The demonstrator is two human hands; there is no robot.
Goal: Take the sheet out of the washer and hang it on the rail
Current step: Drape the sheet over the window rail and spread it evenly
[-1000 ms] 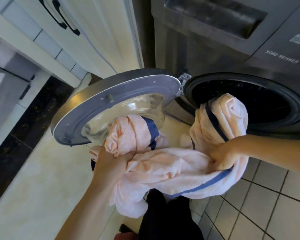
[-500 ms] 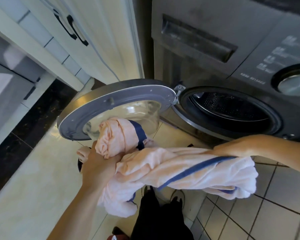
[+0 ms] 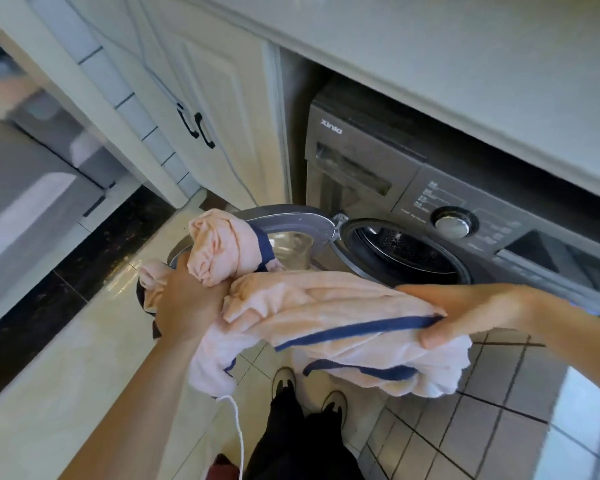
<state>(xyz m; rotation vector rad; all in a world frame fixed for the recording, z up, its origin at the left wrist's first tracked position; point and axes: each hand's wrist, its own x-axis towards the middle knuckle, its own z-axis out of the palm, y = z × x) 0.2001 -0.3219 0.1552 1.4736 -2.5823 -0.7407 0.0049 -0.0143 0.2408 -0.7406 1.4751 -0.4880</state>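
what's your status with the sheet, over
Left hand grips the bunched sheet, right hand pinches its blue-trimmed edge. Sheet fully out of the drum, held in mid-air. Washer door open just behind it; rail not in view.

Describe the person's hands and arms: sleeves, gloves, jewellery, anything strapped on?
Both are bare: no gloves on the left hand or right hand, no rings or watch that show, and no sleeve along either forearm as far as the frame reaches. A thin white cord hangs beside the left forearm; where it attaches does not show.
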